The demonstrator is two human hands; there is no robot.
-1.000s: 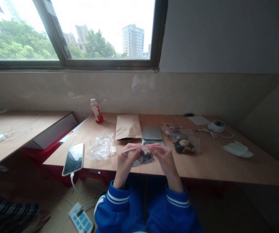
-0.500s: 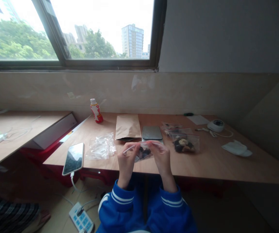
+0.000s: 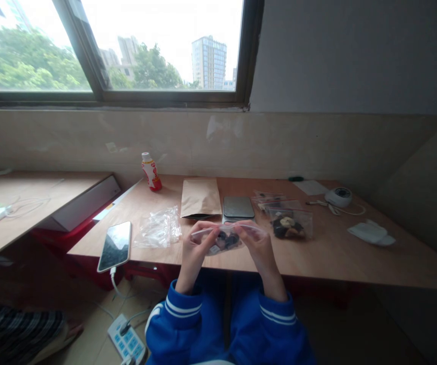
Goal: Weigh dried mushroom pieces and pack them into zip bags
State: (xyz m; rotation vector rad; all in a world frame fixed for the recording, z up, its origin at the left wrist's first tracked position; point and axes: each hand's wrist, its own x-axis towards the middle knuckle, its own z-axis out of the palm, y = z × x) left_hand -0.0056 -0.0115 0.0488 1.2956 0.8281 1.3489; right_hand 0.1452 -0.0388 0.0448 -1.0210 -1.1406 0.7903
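A clear zip bag with dark pieces inside is held up at the table's front edge. My left hand pinches its top edge on the left, and my right hand pinches the same edge on the right. Just beyond the hands lies a small digital scale with a metal plate. A brown paper pouch lies to the left of the scale, its dark mouth facing me. On the right rests another zip bag holding dark and pale pieces, with more filled bags behind it.
Left on the table are clear plastic bags, a phone on a cable and a drink bottle. A white camera and a crumpled white tissue lie right. A power strip sits on the floor.
My hands have moved slightly apart along the bag's top edge, and my forearms have spread outward. More of the dark pieces shows between the hands.
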